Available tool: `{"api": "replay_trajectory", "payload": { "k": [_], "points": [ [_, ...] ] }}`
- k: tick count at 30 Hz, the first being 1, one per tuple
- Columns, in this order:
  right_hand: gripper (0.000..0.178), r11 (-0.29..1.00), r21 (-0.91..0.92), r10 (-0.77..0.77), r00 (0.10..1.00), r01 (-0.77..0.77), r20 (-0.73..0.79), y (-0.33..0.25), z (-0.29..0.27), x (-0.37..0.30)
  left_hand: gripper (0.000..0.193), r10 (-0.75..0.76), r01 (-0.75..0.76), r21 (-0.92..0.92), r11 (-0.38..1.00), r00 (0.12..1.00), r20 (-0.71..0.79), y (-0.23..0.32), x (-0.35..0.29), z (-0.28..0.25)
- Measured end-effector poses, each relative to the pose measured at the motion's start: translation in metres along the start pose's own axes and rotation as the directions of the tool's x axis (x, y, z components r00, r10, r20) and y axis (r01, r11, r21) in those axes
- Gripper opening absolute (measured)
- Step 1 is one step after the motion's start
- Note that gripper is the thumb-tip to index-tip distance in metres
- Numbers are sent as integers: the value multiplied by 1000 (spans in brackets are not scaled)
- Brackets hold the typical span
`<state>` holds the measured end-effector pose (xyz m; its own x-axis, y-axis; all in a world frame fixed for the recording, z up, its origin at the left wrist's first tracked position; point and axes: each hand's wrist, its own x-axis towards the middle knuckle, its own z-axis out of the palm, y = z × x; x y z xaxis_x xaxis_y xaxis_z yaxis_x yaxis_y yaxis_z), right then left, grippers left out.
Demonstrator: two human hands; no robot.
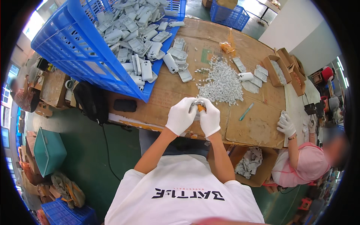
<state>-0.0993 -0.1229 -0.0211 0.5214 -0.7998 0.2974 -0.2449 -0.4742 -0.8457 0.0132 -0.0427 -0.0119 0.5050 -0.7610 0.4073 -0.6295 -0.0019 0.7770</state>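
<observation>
Both my hands wear white gloves and meet at the table's near edge. My left hand is closed round one side of a pale grey-white plastic casing. From the other side my right hand grips the same casing, its thumb side showing an orange patch that may be a finger cover. Fingers hide most of the casing. Just beyond lies a heap of small whitish parts. White plastic casings lie loose beside the blue crate, which holds many more.
Cardboard covers the table. A teal pen, an orange bag and small cardboard boxes lie to the right. A co-worker's gloved hand holds a part at the right edge. A dark pouch sits left. Below is a carton.
</observation>
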Motion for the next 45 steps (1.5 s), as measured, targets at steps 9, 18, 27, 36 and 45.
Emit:
{"api": "replay_trajectory", "payload": {
  "k": [9, 18, 27, 36, 45],
  "points": [
    [19, 995, -42, -89, 993, 92, 83, -18, -11, 3, 16, 22, -21, 38, 999, 999, -31, 3, -4, -1],
    [49, 958, 224, -192, 981, 181, 27, -27, -18, -22, 10, -336, 319, -175, 931, 938, -78, 16, -4, -15],
    [45, 872, -208, -454, 891, 443, -4, -33, -11, -61, 9, -289, 275, -168, 947, 955, -64, 36, -30, -29],
    [50, 858, -292, -467, 879, 423, -99, -50, -16, -98, 27, -194, 197, -270, 942, 980, 38, 64, -64, -45],
    [52, 828, -437, -396, 918, 353, -9, -71, -21, -123, 33, -58, 51, -266, 963, 998, -19, 55, -91, -46]
  ]
}}
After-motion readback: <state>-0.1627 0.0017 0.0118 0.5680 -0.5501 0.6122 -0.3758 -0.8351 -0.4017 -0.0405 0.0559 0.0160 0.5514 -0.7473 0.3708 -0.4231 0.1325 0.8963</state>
